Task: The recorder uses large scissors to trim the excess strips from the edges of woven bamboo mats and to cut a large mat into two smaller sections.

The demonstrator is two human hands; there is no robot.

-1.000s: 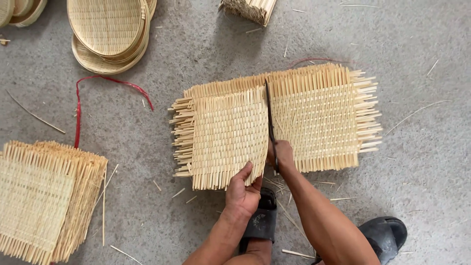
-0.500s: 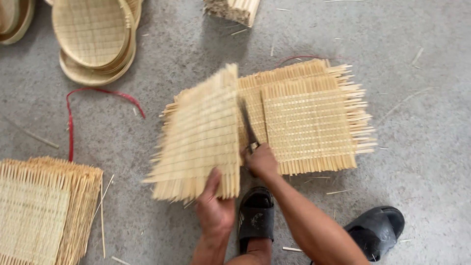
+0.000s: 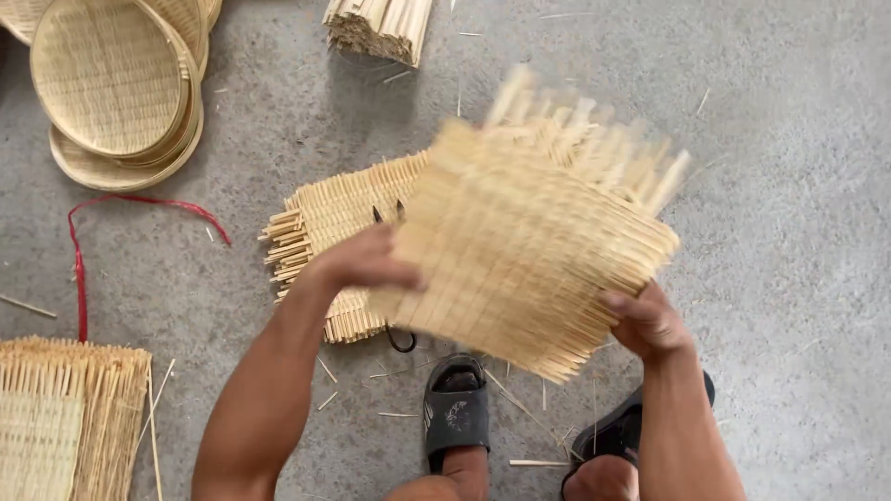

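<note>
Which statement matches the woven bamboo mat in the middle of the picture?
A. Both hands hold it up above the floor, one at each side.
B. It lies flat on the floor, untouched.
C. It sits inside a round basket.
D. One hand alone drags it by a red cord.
A: the left hand grips one edge of the woven bamboo mat and the right hand the other, with the mat lifted and blurred above the concrete floor.

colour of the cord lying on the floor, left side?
Red cord, looped on the grey concrete floor; head view shows it clearly.
</note>
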